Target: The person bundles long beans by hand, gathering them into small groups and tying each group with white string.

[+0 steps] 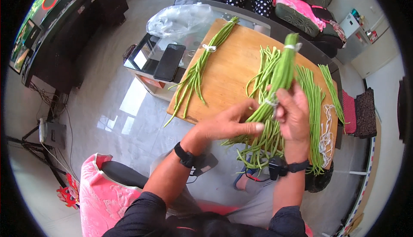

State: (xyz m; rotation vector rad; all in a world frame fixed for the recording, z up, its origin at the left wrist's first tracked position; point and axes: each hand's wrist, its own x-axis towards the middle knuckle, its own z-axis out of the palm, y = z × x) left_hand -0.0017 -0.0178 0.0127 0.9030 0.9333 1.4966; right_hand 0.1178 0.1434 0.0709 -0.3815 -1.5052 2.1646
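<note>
Green beans (284, 71) over wooden board (234, 73), grey floor (97, 80), sofa (294, 18)

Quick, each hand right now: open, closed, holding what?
Left hand: thumb spread, by the bean bundle; grip can't be told.
Right hand: closed, holding it.

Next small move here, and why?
Probably snug the lower white tie on the raised bean bundle: the fingers of the right hand are right by it, the left hand is at the bundle's lower part, and I can't tell whether it's knotted. The upper white tie already sits round the other end.
</note>
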